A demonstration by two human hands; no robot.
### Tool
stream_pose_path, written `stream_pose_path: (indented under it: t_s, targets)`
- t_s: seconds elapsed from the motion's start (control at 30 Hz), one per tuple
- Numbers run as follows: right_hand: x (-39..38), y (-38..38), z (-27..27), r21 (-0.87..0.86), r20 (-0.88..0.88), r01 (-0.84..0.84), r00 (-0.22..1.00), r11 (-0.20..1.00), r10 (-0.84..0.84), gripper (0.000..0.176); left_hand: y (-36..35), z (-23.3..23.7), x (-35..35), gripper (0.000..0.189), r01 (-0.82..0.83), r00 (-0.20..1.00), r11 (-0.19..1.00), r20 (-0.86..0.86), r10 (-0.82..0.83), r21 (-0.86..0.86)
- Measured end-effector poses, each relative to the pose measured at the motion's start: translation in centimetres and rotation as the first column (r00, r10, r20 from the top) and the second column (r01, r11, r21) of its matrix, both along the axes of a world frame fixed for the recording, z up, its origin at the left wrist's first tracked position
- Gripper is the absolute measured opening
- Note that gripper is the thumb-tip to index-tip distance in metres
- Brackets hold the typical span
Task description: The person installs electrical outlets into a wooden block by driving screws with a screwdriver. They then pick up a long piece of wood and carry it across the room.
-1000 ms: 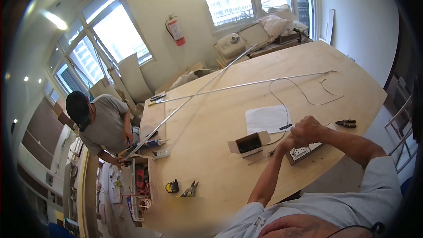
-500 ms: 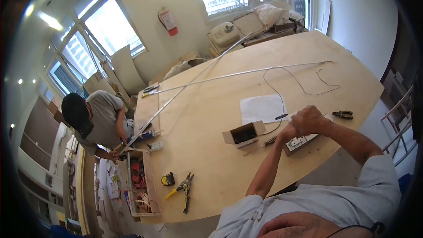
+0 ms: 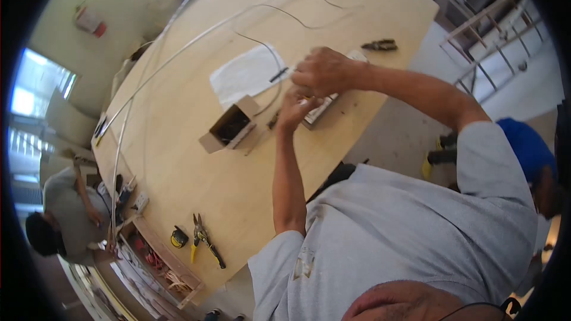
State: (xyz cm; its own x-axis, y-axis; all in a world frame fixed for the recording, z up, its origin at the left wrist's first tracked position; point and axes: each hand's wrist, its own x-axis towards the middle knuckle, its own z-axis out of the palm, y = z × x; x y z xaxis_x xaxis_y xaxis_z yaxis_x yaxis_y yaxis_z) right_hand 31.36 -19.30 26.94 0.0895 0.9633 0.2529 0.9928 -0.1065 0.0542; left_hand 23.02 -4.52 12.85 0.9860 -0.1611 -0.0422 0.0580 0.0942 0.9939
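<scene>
My right hand (image 3: 327,72) is closed in a fist just above my left hand (image 3: 295,107), and the two touch or nearly touch. My left hand's fingers are curled in. Whatever they hold is hidden and smeared by motion. Under and beside them sits a narrow box with a pale top (image 3: 319,113), mostly covered by the hands. A short dark strip (image 3: 278,75) lies left of my hands, by a thin dark cable (image 3: 270,47). Nearby, an open cardboard box (image 3: 232,128) stands beside a white sheet (image 3: 244,77).
Pliers (image 3: 379,45) lie at the table's right edge. Snips (image 3: 205,241) and a tape measure (image 3: 179,237) lie near a wooden tray (image 3: 172,255) of red tools. Long metal rods (image 3: 172,56) cross the wooden table (image 3: 172,172). A co-worker (image 3: 71,214) is at left; another person (image 3: 529,154) is behind me.
My view has turned and tilted down, so the table has shifted left and a person in blue shows at right. My hands remain together over the narrow box.
</scene>
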Motion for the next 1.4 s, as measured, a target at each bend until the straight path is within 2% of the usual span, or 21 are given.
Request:
stream_pose_path:
  t_s: [0.07, 0.1, 0.17, 0.2, 0.27, 0.33, 0.4, 0.47, 0.53, 0.57, 0.63, 0.77, 0.87, 0.93, 0.97, 1.03, 1.07, 1.17, 1.23, 1.33, 1.4]
  targets:
    - [-0.3, 0.6, 1.0, -0.108, -0.054, 0.054, 0.997, 0.993, -0.06, 0.029, -0.8, -4.2, -1.9, 0.059, -0.389, 0.895, 0.92, 0.22, 0.389, -0.044]
    - [-0.2, 0.9, 1.7, -0.208, -0.089, 0.066, 0.992, 0.976, -0.086, 0.03, -1.2, -6.5, -2.9, 0.059, -0.374, 0.904, 0.926, 0.208, 0.374, -0.042]
    - [-0.4, 0.9, 3.0, -0.27, -0.092, 0.01, 0.995, 0.963, -0.036, 0.029, -1.8, -10.1, -5.2, 0.066, -0.637, 0.771, 0.665, 0.314, 0.554, 0.391]
    - [-0.4, 1.0, 3.6, -0.327, -0.083, -0.057, 0.996, 0.943, 0.031, 0.029, -2.6, -10.1, -5.7, 0.066, -0.626, 0.779, 0.671, 0.305, 0.547, 0.397]
    - [0.1, 1.5, 4.0, -0.372, -0.126, -0.103, 0.99, 0.923, 0.06, 0.024, -4.3, -10.1, -6.1, 0.066, -0.599, 0.796, 0.748, 0.104, 0.597, 0.286]
    - [0.8, 1.9, 3.6, -0.421, -0.114, -0.293, 0.956, 0.858, 0.27, 0.021, -5.2, -10.5, -5.6, 0.07, -0.598, 0.799, 0.769, 0.092, 0.594, 0.228]
    - [1.0, 2.1, 3.2, -0.416, -0.113, -0.332, 0.943, 0.846, 0.314, 0.018, -5.7, -11.2, -4.9, 0.076, -0.646, 0.763, 0.763, -0.047, 0.644, -0.024]
    - [0.8, 2.3, 3.1, -0.41, -0.115, -0.373, 0.927, 0.832, 0.358, 0.015, -5.8, -12.1, -4.5, 0.075, -0.643, 0.766, 0.76, -0.059, 0.64, -0.094]
    - [-0.5, 2.6, 4.0, -0.499, -0.122, -0.099, 0.992, 0.861, 0.044, 0.014, -5.8, -12.3, -4.2, 0.076, -0.634, 0.772, 0.756, -0.07, 0.632, -0.163]
    - [-1.0, 2.8, 3.9, -0.5, -0.127, -0.098, 0.991, 0.86, 0.039, 0.014, -5.6, -12.3, -4.2, 0.076, -0.638, 0.769, 0.758, -0.147, 0.622, -0.133]
    - [-1.4, 3.4, 4.1, -0.404, -0.201, 0.188, 0.937, 0.895, -0.287, 0.015, -5.4, -12.1, -3.9, 0.077, -0.642, 0.761, 0.759, -0.216, 0.612, -0.109]
    - [-0.7, 4.6, 3.7, -0.486, -0.271, 0.293, 0.845, 0.824, -0.46, 0.021, -5.1, -11.8, -3.6, 0.076, -0.628, 0.768, 0.765, -0.269, 0.582, -0.139]
    - [0.5, 4.2, 3.4, -0.534, -0.308, 0.125, 0.893, 0.836, -0.33, 0.021, -5.4, -11.4, -3.3, 0.075, -0.644, 0.747, 0.757, -0.305, 0.591, -0.11]
    - [0.4, 2.3, 4.0, -0.377, -0.269, -0.164, 0.961, 0.912, 0.061, 0.021, -5.3, -12.0, -3.5, 0.075, -0.658, 0.727, 0.749, -0.323, 0.606, -0.078]
    - [0.3, 2.0, 3.8, -0.38, -0.266, -0.166, 0.962, 0.91, 0.065, 0.021, -5.2, -12.5, -3.4, 0.075, -0.647, 0.748, 0.755, -0.28, 0.602, -0.107]
    - [0.0, 1.7, 3.5, -0.356, -0.018, -0.343, 0.932, 0.869, 0.361, 0.02, -5.1, -12.6, -3.4, 0.074, -0.634, 0.767, 0.761, -0.238, 0.596, -0.136]
    - [-0.2, 1.6, 3.2, -0.359, -0.019, -0.341, 0.933, 0.869, 0.359, 0.02, -5.2, -12.7, -3.5, 0.072, -0.639, 0.762, 0.761, -0.222, 0.608, -0.112]
    - [-1.6, 1.7, 3.5, -0.411, -0.046, -0.195, 0.98, 0.89, 0.193, 0.022, -5.2, -11.7, -3.4, 0.067, -0.644, 0.76, 0.758, -0.203, 0.617, -0.103]
    - [-2.3, 2.8, 3.7, -0.445, -0.065, 0.137, 0.981, 0.885, -0.184, 0.024, -5.4, -11.6, -3.8, 0.063, -0.639, 0.765, 0.761, -0.196, 0.614, -0.113]
    - [-2.0, 4.3, 3.5, -0.437, -0.11, 0.26, 0.935, 0.861, -0.338, 0.026, -5.2, -11.8, -3.6, 0.059, -0.647, 0.761, 0.749, -0.185, 0.622, -0.142]
    - [-1.8, 4.7, 4.2, -0.491, -0.148, 0.216, 0.934, 0.844, -0.324, 0.025, -5.3, -12.2, -3.4, 0.062, -0.633, 0.774, 0.754, -0.167, 0.611, -0.176]
